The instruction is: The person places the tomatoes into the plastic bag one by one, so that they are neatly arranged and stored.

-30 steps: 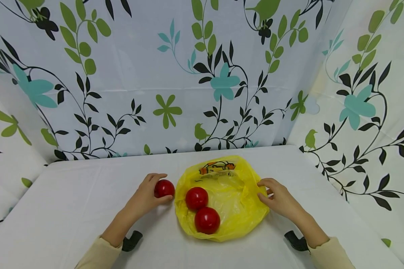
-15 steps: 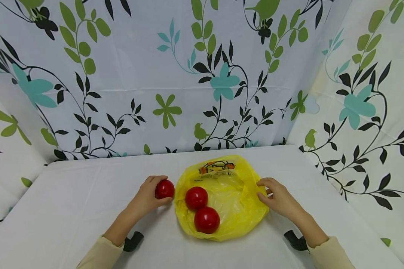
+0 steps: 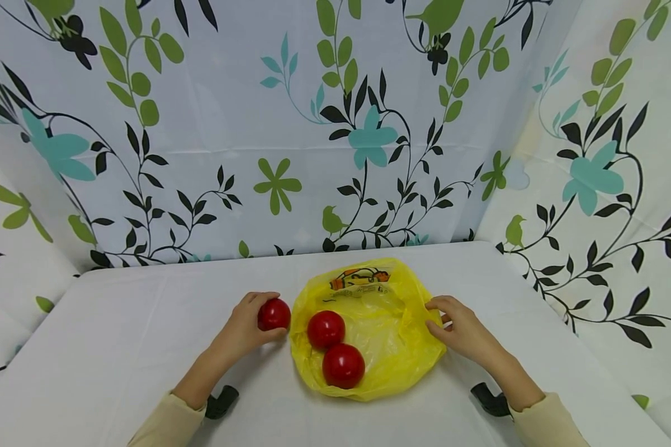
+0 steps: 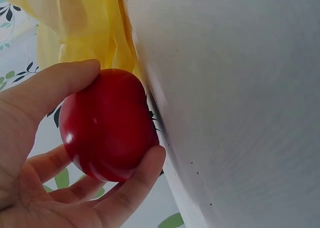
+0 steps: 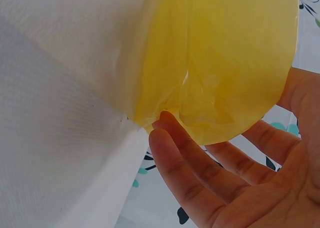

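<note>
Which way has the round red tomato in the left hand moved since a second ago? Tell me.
No clear move: the round red tomato stays beside the yellow plastic bag, held in the left hand.

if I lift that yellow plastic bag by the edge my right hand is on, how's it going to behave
Probably floppy: the yellow bag lies crumpled and thin, light passing through it in the right wrist view. Lifted by the right hand, it would likely sag, and the two red balls on it, round and glossy, may well roll together or off.
</note>
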The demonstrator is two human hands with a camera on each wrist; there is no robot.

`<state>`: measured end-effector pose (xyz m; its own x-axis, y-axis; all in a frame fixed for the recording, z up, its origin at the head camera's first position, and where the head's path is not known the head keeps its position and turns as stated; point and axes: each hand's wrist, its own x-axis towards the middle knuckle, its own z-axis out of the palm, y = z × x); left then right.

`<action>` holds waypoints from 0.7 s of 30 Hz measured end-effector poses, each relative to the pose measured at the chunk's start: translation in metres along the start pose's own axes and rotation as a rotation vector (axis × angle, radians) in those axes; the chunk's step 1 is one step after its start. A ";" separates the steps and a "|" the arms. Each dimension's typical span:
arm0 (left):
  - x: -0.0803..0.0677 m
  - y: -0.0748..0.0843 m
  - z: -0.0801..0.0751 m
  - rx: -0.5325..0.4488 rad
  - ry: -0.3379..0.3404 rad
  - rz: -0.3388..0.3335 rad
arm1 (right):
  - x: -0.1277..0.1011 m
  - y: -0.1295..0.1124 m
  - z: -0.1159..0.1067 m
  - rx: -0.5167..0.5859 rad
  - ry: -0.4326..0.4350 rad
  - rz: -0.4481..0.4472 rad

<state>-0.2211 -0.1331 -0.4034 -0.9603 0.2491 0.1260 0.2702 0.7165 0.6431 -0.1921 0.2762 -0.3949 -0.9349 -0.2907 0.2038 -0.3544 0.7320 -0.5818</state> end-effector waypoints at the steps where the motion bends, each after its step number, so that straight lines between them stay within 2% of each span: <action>1: 0.000 0.000 0.000 0.002 0.001 0.001 | 0.000 0.000 0.000 0.001 -0.001 0.000; 21: -0.002 0.005 -0.010 0.027 0.037 0.009 | -0.001 0.000 0.000 -0.001 -0.004 -0.005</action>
<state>-0.2185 -0.1361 -0.3927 -0.9594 0.2322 0.1599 0.2807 0.7317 0.6212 -0.1914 0.2761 -0.3952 -0.9329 -0.2969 0.2039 -0.3594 0.7311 -0.5800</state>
